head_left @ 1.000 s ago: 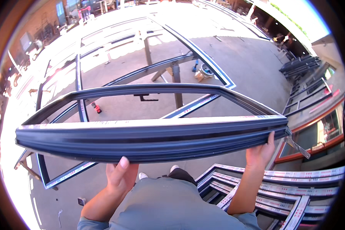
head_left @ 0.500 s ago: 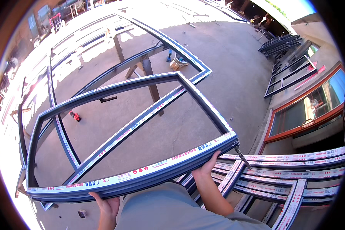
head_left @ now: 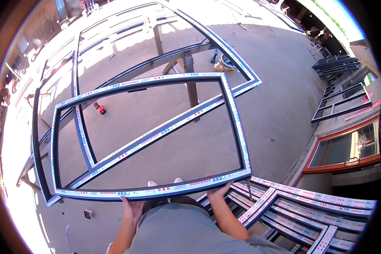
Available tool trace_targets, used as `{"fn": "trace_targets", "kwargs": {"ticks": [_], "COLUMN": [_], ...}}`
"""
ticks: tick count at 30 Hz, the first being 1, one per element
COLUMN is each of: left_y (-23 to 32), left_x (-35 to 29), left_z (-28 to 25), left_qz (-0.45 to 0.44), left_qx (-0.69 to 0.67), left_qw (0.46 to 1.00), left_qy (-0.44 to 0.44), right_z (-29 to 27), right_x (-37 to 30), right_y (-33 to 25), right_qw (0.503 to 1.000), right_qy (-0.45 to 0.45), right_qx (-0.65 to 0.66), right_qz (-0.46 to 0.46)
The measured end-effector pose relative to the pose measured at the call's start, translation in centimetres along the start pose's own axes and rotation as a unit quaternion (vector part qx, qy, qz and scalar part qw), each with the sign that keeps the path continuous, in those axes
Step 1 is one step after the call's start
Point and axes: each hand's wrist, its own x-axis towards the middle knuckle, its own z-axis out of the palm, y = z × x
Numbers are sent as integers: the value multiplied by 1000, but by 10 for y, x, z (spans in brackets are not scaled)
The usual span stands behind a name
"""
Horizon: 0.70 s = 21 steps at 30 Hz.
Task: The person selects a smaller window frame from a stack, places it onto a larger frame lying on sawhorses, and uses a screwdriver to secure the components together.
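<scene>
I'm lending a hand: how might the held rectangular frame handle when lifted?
The frame is probably stiff, showing no obvious sag, and perhaps light for its size, being open-centred. It could tip away: left hand and right hand both support its near bar.

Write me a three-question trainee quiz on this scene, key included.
1. True or false: the left hand and right hand both hold the near rail of the raised frame.
2. What is the main colour of the power tool seen through that frame's opening? a) green b) red c) yellow
3. Fill in: the stacked frames lie toward the picture's lower ____ corner.

Key: 1. True. 2. b) red. 3. right.
</scene>
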Motion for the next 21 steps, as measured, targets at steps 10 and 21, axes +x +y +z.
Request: {"fn": "trace_targets", "kwargs": {"ticks": [10, 21], "left_y": [26, 151], "left_x": [3, -25], "left_z": [-15, -146], "left_qz": [-51, 106], "left_qx": [64, 117], "left_qw": [997, 965], "left_qy": [17, 209], "right_z": [-19, -5], "right_x": [-1, -42], "right_y": [-1, 66], "right_qw": [992, 984], "right_qy": [-42, -10], "right_qx": [-115, -172], "right_qz": [-3, -50]}}
